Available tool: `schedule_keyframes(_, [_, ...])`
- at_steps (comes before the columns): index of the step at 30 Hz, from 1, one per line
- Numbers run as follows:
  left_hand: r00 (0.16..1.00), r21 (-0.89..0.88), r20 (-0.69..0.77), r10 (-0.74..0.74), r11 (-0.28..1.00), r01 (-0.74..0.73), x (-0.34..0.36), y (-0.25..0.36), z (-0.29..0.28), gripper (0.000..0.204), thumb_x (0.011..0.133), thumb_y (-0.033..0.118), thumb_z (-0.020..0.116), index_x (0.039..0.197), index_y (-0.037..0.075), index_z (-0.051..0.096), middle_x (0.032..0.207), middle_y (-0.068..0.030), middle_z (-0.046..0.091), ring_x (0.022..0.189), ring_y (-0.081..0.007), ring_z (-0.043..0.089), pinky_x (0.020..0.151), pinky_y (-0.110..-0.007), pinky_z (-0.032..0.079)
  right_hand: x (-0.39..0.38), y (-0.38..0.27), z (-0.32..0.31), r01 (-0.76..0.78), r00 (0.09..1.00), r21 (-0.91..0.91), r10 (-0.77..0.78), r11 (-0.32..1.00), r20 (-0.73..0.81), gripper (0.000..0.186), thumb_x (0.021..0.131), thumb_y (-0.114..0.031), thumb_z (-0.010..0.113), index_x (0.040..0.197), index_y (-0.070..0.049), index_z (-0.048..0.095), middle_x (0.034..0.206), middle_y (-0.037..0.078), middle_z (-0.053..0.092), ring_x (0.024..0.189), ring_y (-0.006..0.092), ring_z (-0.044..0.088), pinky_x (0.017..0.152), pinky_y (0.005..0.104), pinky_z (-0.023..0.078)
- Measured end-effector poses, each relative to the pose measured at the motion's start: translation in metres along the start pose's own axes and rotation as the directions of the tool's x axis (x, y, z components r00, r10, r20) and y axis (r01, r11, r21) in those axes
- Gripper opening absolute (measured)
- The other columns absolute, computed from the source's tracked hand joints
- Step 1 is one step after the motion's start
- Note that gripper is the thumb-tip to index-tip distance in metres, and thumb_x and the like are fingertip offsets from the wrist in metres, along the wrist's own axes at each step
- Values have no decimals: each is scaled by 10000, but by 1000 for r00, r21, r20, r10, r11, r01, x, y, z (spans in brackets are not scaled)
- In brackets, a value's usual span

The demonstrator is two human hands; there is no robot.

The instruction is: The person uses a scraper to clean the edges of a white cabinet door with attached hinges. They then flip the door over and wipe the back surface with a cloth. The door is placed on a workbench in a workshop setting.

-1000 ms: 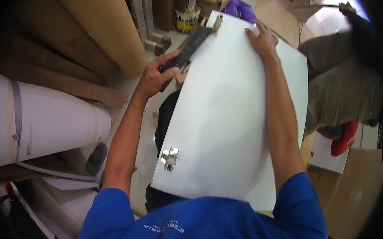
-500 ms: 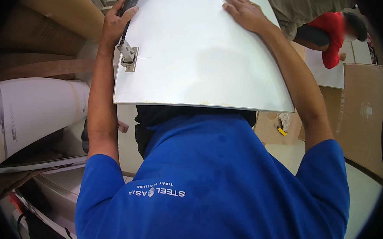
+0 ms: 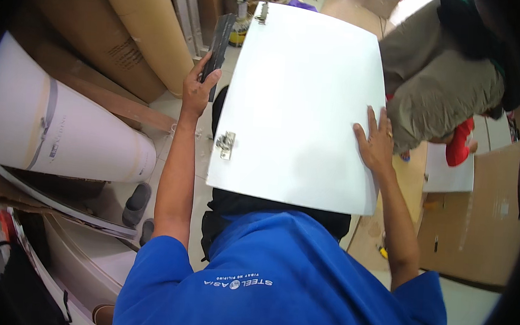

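A white door panel (image 3: 305, 100) lies across my lap. Two metal cabinet hinges are fixed along its left edge: a near hinge (image 3: 226, 145) and a far hinge (image 3: 262, 13). My left hand (image 3: 197, 93) is closed round a black flat strip (image 3: 221, 38), held beside the panel's left edge and apart from it. The strip's lower part is partly covered by my fingers and thumb. Toward the panel's right edge, my right hand (image 3: 375, 143) rests flat on the white face with its fingers spread.
A large white roll (image 3: 95, 128) and tall brown cardboard rolls (image 3: 146, 24) stand at the left, near grey slippers (image 3: 136, 204). Close on the right is a person in khaki trousers (image 3: 443, 90); another wears a red shirt (image 3: 460, 143). A cardboard sheet (image 3: 477, 217) lies at right.
The view has shifted, now showing the whole panel and its far hinge. My left hand, with the black strip, has come away from the panel's edge. My right hand stays on the panel.
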State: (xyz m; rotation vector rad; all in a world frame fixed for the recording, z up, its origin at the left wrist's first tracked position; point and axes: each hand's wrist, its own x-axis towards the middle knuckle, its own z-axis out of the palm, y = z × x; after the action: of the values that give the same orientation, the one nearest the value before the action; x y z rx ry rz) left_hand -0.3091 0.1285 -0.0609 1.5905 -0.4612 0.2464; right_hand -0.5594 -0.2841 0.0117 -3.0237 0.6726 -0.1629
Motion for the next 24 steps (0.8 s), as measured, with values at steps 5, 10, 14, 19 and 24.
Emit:
schedule_keyframes(5, [991, 34, -50, -124, 991, 126, -6, 21, -26, 618, 999, 261, 775, 1516, -18, 583, 1378, -164, 689, 1221, -207, 654, 1094, -328, 476, 42, 25, 26, -93, 993, 268, 111, 959, -51, 788, 1068, -595, 520, 1681, -128, 357, 1711, 244, 336, 1535, 440, 406, 1229, 494, 384])
schedule_keyframes(10, [995, 15, -51, -81, 997, 82, -23, 13, -41, 642, 991, 306, 791, 1508, -17, 592, 1380, -164, 689, 1254, -202, 636, 1109, -318, 458, 92, 36, 25, 92, 992, 275, -63, 957, -113, 679, 1107, -515, 495, 1599, -48, 471, 1459, 293, 615, 1377, 462, 573, 1172, 490, 440])
schedule_keyframes(14, [967, -62, -144, -210, 977, 203, -43, 1, -55, 635, 992, 336, 782, 1498, -7, 608, 1371, -167, 698, 1246, -207, 645, 1099, -327, 468, 132, 25, 35, 47, 979, 232, 1, 971, -204, 612, 1097, -514, 510, 1477, -45, 610, 1396, 291, 659, 1281, 479, 625, 1062, 522, 502])
schedule_keyframes(19, [981, 188, -157, -110, 972, 139, -70, 2, -63, 636, 957, 337, 809, 1480, 19, 637, 1342, -192, 708, 1235, -239, 669, 1091, -341, 485, 178, 26, 33, -1, 1000, 260, 8, 966, -24, 583, 1091, -513, 494, 1107, 1, 768, 1125, 300, 732, 1118, 504, 681, 956, 554, 529])
schedule_keyframes(24, [981, 75, -128, -148, 985, 158, -93, 16, -62, 614, 944, 285, 821, 1469, 20, 646, 1371, -194, 686, 1233, -253, 670, 1094, -352, 489, 237, 26, 41, 136, 989, 56, -132, 989, -64, 559, 1078, -520, 520, 1209, -35, 766, 1180, 284, 735, 1144, 490, 681, 986, 533, 537])
